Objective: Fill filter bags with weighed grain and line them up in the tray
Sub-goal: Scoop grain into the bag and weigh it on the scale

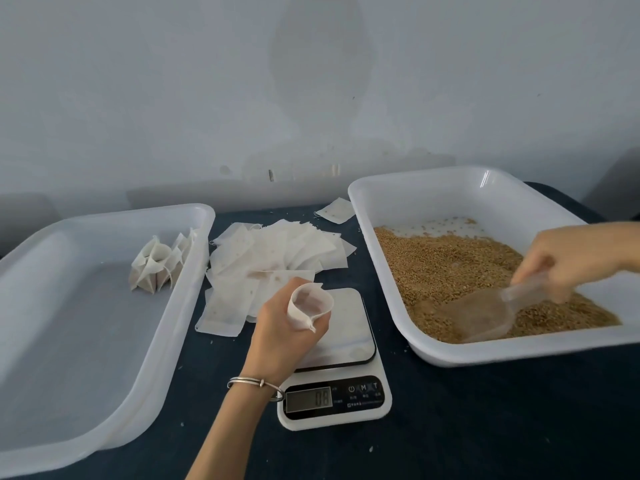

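Scooping grain (450,268) at right, we keep the right hand (568,261) gripping the scoop (485,313) level while the left hand (287,327) pinches the filter bag (310,304) open over the scale (343,344).

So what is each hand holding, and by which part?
The left hand grips an open filter bag around its lower body, mouth up. The right hand holds a clear scoop by its handle, bowl in the grain.
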The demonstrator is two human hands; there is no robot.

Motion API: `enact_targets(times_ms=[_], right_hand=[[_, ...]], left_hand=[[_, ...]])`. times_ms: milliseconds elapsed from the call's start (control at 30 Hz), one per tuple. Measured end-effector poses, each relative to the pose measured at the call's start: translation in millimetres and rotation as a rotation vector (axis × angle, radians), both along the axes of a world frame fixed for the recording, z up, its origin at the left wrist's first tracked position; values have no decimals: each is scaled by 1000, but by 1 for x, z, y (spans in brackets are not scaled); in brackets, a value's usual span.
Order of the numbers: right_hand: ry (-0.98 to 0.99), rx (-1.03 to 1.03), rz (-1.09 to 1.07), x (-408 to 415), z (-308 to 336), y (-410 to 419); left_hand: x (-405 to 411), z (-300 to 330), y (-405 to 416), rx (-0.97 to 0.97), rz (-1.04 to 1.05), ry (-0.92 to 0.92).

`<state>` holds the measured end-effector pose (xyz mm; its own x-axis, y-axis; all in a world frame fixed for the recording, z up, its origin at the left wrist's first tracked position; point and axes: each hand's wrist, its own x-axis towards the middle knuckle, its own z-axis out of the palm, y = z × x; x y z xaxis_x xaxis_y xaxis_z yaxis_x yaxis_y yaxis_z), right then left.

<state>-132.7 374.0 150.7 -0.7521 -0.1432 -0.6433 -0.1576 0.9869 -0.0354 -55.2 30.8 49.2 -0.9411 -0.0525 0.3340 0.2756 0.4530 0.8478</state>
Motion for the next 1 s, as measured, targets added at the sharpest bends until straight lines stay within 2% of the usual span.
enact_targets(times_ms=[300, 500, 667, 833, 1000], right_hand=[[42, -327, -236, 17, -38, 16], [187, -527, -448, 25, -35, 27], [226, -606, -547, 30, -32, 25], [224, -637, -517, 38, -20, 12], [194, -626, -345, 36, 9, -17]], left_hand=[[4, -2, -1, 13, -14, -7], [3, -3, 0, 11, -11, 0], [2, -2, 1, 5, -18, 1], [3, -6, 1, 10, -30, -32], [5, -6, 2, 7, -27, -50]])
